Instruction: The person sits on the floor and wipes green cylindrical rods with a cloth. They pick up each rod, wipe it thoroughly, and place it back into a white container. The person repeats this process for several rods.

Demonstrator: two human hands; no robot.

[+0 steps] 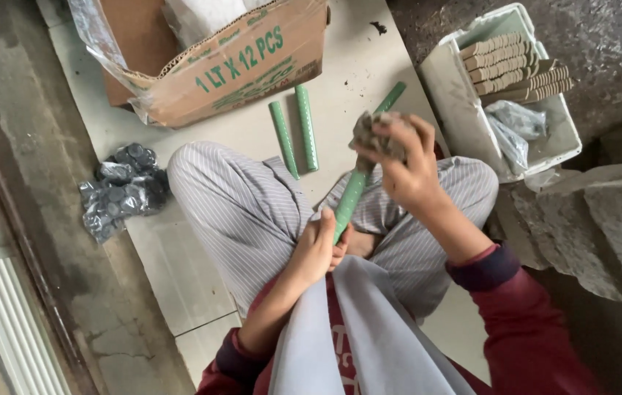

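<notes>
I sit cross-legged on a pale floor sheet (179, 256). My left hand (318, 247) grips the lower end of a green tube (351, 196) that slants up over my lap. My right hand (402, 164) is closed on a grey-brown lump (373, 135) pressed against the tube's upper end. Two more green tubes (295, 134) lie side by side on the sheet beyond my knees, and a third green tube (391, 96) lies slanted behind my right hand.
An open cardboard box (252, 62) lined with plastic stands at the top. A white tub (464, 110) at right holds ribbed tan sticks (512, 69) and plastic bags. A bag of dark round caps (122, 189) lies left. Rough stone blocks (603, 227) sit at right.
</notes>
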